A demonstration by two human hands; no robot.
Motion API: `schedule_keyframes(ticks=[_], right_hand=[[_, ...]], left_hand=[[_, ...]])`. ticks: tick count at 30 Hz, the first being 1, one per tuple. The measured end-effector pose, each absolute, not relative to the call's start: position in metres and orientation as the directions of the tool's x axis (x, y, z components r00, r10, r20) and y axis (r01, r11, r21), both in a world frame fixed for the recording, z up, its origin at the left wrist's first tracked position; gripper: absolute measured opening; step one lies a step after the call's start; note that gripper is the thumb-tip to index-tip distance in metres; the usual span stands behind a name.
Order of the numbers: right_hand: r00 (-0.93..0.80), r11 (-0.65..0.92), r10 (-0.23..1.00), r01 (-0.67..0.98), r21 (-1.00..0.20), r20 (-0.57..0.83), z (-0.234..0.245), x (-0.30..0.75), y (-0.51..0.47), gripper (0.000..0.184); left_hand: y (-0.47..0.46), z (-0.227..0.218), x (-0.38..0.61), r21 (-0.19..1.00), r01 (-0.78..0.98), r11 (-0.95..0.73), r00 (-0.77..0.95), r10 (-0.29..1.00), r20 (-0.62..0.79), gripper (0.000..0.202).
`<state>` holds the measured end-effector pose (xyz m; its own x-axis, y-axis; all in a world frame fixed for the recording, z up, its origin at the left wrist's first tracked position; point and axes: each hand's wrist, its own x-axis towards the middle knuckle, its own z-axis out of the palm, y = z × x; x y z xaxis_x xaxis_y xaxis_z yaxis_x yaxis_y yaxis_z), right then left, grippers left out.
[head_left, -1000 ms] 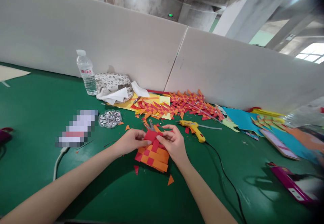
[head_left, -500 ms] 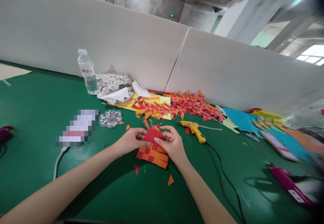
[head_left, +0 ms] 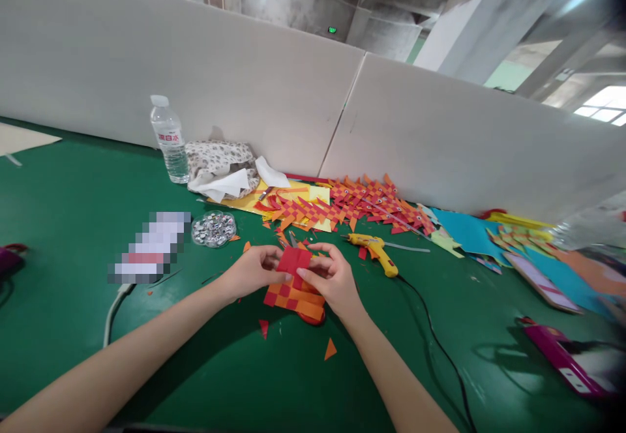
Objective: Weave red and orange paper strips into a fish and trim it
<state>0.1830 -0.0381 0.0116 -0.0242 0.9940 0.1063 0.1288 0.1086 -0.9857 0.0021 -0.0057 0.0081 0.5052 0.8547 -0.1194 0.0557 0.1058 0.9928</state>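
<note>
Both my hands hold a woven red-and-orange paper piece (head_left: 292, 293) just above the green table (head_left: 73, 237). My left hand (head_left: 252, 271) pinches its upper left edge, thumb on the red strips. My right hand (head_left: 330, 280) pinches the upper right side, fingers curled over the red strips at the top. A red scissors handle (head_left: 313, 319) shows under the piece's lower edge.
A yellow glue gun (head_left: 374, 250) with a black cord lies to the right of my hands. A pile of finished woven pieces (head_left: 352, 208) lies by the white divider. A round dish of googly eyes (head_left: 213, 228), a water bottle (head_left: 169, 138), and paper scraps (head_left: 330, 349) are around.
My hands shifted the woven piece slightly, folding the red strips at its top; the piece sits a bit lower and the red scissors handle shows beneath it.
</note>
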Motion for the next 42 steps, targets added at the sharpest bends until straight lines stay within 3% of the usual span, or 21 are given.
schedule_keyframes(ticks=[10,17,21,28,42], right_hand=[[-0.058,0.145,0.989,0.173,-0.974,0.137,0.011,0.179,-0.040,0.043],[-0.086,0.134,0.990,0.272,-0.953,0.114,0.007,0.185,-0.038,0.042],[-0.098,0.164,0.985,0.298,-0.941,0.141,0.008,0.183,-0.040,0.042],[-0.079,0.141,0.989,0.228,-0.963,0.125,0.013,0.183,-0.040,0.041],[-0.116,0.167,0.983,0.254,-0.953,0.141,0.014,0.183,-0.042,0.048]], left_hand=[[-0.008,0.008,0.003,0.995,0.005,0.097,0.471,0.878,-0.087,0.042],[-0.008,0.021,0.001,0.987,-0.078,0.142,0.323,0.940,-0.109,0.044],[-0.009,0.021,0.001,0.991,-0.041,0.131,0.348,0.931,-0.109,0.050],[-0.008,0.016,0.001,0.983,-0.075,0.168,0.374,0.919,-0.128,0.048],[-0.008,0.014,0.002,0.984,-0.080,0.159,0.371,0.921,-0.119,0.040]])
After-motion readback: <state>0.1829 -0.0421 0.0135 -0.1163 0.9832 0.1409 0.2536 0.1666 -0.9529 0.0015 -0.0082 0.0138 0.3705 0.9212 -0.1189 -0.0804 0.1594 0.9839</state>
